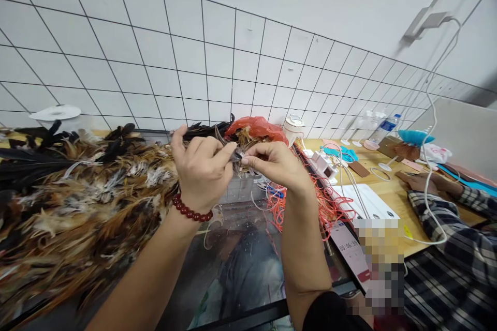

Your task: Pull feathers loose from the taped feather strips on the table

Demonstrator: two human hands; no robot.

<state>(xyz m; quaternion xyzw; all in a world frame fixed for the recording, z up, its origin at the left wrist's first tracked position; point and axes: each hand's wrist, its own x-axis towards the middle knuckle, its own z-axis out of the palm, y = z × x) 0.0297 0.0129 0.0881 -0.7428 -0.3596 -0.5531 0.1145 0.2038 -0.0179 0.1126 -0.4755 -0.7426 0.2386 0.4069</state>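
Above a dark glass tabletop (236,238), both hands meet at a small dark feather (236,155). My left hand (204,165), with a red bead bracelet (191,211) at the wrist, pinches the feather between thumb and index finger. The fingertips of my right hand (277,163) are closed on its pale end, partly hidden by the thumb. A large pile of brown, black and white feathers (116,217) spreads to the left. Just behind the hands lies a red plastic bag (256,128) with more feathers by it.
Tangled red cord (306,207) lies right of my right forearm, beside a phone (351,253) showing a timer. A white lidded cup (294,126) stands behind. A wire grid (233,62) lines the wall. At the right, a co-worker's plaid sleeve (438,222) rests by the wooden table (367,165).
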